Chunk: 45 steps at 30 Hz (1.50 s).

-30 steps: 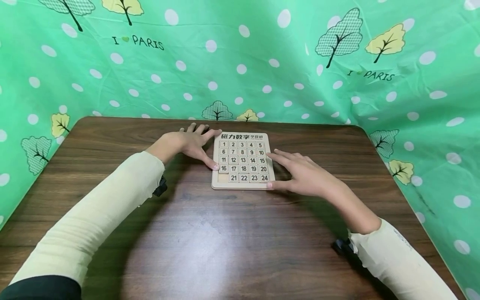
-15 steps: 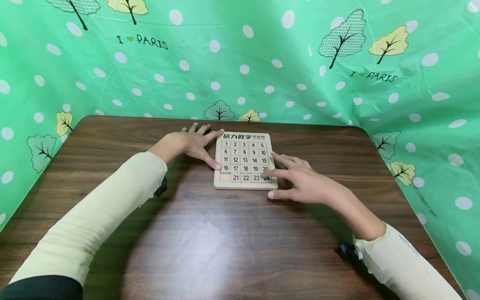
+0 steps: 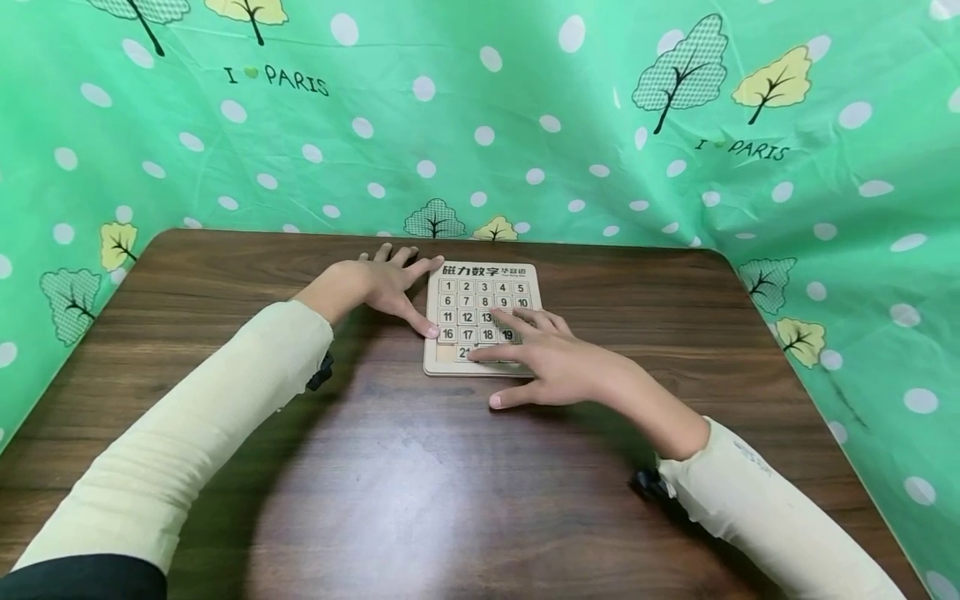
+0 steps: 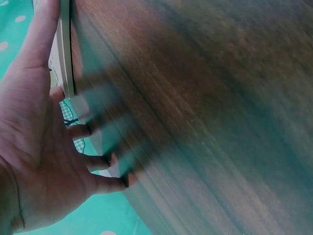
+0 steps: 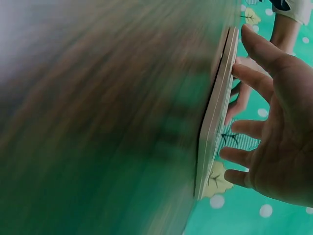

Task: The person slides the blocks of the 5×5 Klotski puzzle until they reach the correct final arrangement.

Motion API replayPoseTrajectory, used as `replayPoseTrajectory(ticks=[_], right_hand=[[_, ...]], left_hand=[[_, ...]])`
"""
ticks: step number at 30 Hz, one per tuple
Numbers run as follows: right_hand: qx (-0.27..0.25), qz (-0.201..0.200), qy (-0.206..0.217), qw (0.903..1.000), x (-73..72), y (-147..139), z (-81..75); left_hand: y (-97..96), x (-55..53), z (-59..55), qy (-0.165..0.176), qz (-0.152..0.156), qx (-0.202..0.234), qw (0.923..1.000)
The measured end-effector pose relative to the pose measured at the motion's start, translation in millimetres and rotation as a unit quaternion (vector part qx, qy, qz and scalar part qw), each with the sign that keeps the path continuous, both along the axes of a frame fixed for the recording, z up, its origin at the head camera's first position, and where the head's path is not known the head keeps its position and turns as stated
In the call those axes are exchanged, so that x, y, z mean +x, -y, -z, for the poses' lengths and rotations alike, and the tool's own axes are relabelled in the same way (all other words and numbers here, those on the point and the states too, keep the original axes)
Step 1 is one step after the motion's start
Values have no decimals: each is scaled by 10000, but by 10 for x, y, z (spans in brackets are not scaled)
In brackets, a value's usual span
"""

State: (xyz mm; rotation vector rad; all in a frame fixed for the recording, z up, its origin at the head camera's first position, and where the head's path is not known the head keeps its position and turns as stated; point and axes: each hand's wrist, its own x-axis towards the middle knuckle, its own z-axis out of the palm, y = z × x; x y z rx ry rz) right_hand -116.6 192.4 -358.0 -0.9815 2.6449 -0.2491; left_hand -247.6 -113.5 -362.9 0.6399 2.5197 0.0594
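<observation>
A wooden number slide puzzle [image 3: 452, 369] lies flat near the table's far edge, its numbered tiles in rows. At its lower left corner is a bare slot [image 3: 445, 353], beside tile 21. My left hand [image 3: 384, 288] is spread along the puzzle's left edge, the thumb by tile 16 and the index finger at the upper corner. My right hand [image 3: 564, 363] reaches over the lower right tiles with extended fingers. Its index fingertip is at tile 21, and its thumb is off the near edge. Tiles 22 to 24 are mostly hidden under this hand.
The brown wood-grain table [image 3: 375, 492] stretches toward me, with a bright reflection in the middle. Behind it and at both sides hangs a green curtain [image 3: 480, 100] with white dots and printed trees. Dark devices [image 3: 321, 372] sit at both wrists.
My right hand has left the puzzle's right edge and moved left across the lower tiles, to tile 21. The left hand stays at the left edge. No tile has visibly shifted.
</observation>
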Motion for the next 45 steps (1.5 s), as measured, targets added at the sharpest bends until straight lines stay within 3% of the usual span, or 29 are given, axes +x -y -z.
replayPoseTrajectory(ticks=[11,29,45], right_hand=[[200,-122,187,9996,-38,248,-10],[-148,332,-51,9993,23,-191,-21],[-45,194,117,9997,10,-30,6]], left_hand=[[10,29,-80,41,-31,-35,10000],[-12,-4,-69,87,-27,-115,9999],[-49,-16,-78,162,-88,-171,9997]])
